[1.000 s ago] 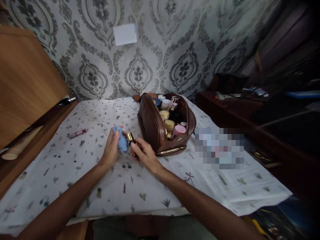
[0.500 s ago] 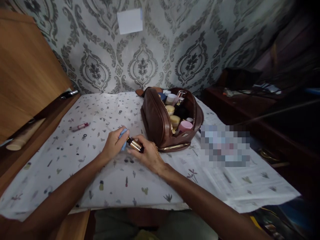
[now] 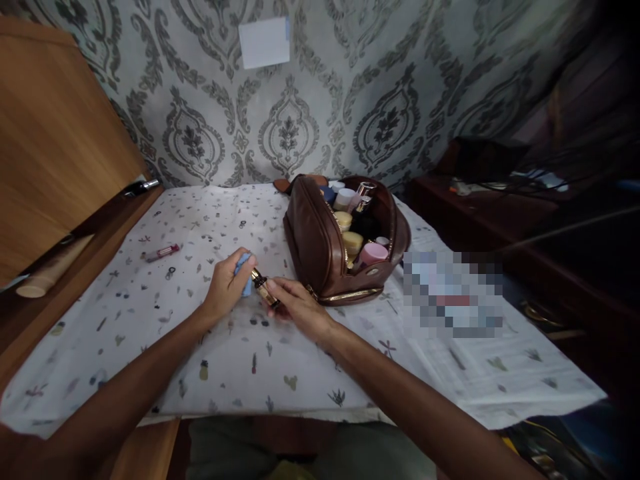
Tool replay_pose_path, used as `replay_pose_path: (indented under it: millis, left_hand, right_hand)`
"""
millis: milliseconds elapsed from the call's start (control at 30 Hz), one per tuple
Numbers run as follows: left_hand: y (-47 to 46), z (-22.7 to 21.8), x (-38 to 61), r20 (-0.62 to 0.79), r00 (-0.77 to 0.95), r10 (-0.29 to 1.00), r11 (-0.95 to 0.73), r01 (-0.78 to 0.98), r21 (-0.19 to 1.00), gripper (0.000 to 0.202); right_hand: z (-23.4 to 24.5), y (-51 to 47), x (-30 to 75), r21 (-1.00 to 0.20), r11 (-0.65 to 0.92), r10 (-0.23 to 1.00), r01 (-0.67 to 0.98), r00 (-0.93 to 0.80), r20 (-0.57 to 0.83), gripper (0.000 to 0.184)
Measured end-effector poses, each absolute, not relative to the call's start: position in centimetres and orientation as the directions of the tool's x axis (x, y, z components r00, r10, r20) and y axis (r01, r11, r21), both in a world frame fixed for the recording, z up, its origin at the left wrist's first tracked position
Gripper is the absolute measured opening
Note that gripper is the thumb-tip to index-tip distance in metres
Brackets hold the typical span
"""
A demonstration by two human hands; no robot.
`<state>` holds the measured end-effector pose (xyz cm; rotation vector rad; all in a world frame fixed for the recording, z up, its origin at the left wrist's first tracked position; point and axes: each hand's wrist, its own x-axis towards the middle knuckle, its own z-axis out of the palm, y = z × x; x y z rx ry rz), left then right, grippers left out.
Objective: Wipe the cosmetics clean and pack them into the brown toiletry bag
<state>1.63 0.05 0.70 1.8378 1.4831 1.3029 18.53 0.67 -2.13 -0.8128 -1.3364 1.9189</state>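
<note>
My right hand (image 3: 305, 312) is closed around a small dark bottle (image 3: 265, 293) with gold parts, held at a tilt above the cloth-covered table. Closed on a folded blue cloth (image 3: 247, 287), my left hand (image 3: 223, 285) is at the bottle's upper end, where the cloth meets or nearly meets it. Just beyond my right hand stands an open brown cosmetic bag (image 3: 313, 237). Inside the bag are several jars and bottles, among them a pink-lidded jar (image 3: 373, 253) and a yellow-lidded jar (image 3: 353, 243).
A pinkish tube-like item (image 3: 161, 253) lies on the patterned tablecloth (image 3: 210, 227) at left. A beige tube (image 3: 55, 267) rests on the wooden ledge. Right of the bag is a pixelated item (image 3: 453, 293). The papered wall (image 3: 287, 127) closes off the back.
The dark bottle has turned in my right hand and now points more steeply down to the right. My right fingers have shifted along it. The blue cloth stays in my left hand.
</note>
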Motion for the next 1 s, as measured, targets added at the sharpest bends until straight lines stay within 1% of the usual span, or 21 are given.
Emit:
replay_pose_path:
  millis: [67,133,200,267,300,367,433,500,567,667,733,800,867,1000]
  left_hand:
    - [-0.1,0.4,2.1,0.336,-0.066,0.940,-0.295,0.339,0.893,0.033]
    - [-0.3,0.0,2.8,0.237,-0.080,0.968,-0.230,0.080,0.970,0.042]
    - [-0.5,-0.3,3.5,0.119,-0.032,0.992,-0.122,-0.151,0.981,0.056]
    - [-0.5,-0.4,3.9,0.024,0.043,0.999,-0.012,-0.262,0.965,0.065]
    - [-0.4,-0.4,4.0,-0.007,0.076,0.997,0.028,-0.283,0.959,0.066]
    - [-0.3,-0.4,4.1,-0.038,0.103,0.994,0.066,-0.287,0.956,0.059]
    - [-0.1,-0.4,4.0,-0.048,0.082,0.996,0.068,-0.263,0.962,0.051]
    - [0.1,-0.6,3.9,-0.046,0.027,0.999,0.051,-0.228,0.972,0.050]
    - [0.3,-0.8,3.8,-0.029,-0.047,0.998,0.019,-0.190,0.982,0.051]
    - [0.4,-1.1,3.5,0.033,-0.136,0.990,-0.048,-0.115,0.992,0.054]
    - [0.4,-1.1,3.3,0.080,-0.170,0.982,-0.091,-0.060,0.994,0.056]
    - [0.4,-1.0,3.2,0.093,-0.191,0.977,-0.103,-0.041,0.994,0.060]
    - [0.4,-0.8,3.1,0.080,-0.167,0.983,-0.095,-0.081,0.992,0.064]
    - [0.4,-0.5,3.1,0.048,0.050,0.998,-0.035,-0.238,0.971,0.065]
  right_hand:
    - [-2.0,0.6,18.4,-0.899,-0.368,0.769,-0.236,-0.622,-0.151,0.061]
    - [-1.8,0.7,18.5,-0.841,-0.452,0.746,-0.299,-0.643,-0.173,0.061]
    - [-1.6,0.8,18.6,-0.798,-0.496,0.743,-0.343,-0.643,-0.185,0.059]
    - [-1.4,0.9,18.7,-0.775,-0.516,0.749,-0.366,-0.632,-0.201,0.058]
    - [-1.4,0.9,18.7,-0.768,-0.523,0.751,-0.370,-0.626,-0.210,0.058]
    - [-1.5,1.0,18.6,-0.760,-0.532,0.756,-0.373,-0.614,-0.228,0.057]
    - [-1.7,1.0,18.5,-0.752,-0.533,0.766,-0.387,-0.598,-0.235,0.055]
    - [-1.9,1.0,18.4,-0.745,-0.527,0.777,-0.409,-0.586,-0.229,0.052]
    - [-2.1,0.9,18.2,-0.745,-0.518,0.783,-0.420,-0.584,-0.214,0.053]
    - [-2.2,0.8,18.2,-0.754,-0.507,0.779,-0.418,-0.597,-0.193,0.057]
    - [-2.1,0.7,18.3,-0.754,-0.514,0.760,-0.408,-0.624,-0.181,0.053]
    - [-1.9,0.5,18.4,-0.748,-0.531,0.731,-0.398,-0.662,-0.167,0.050]
    - [-1.7,0.5,18.5,-0.736,-0.549,0.703,-0.396,-0.695,-0.150,0.047]
    - [-1.7,0.5,18.6,-0.709,-0.571,0.684,-0.414,-0.718,-0.132,0.043]
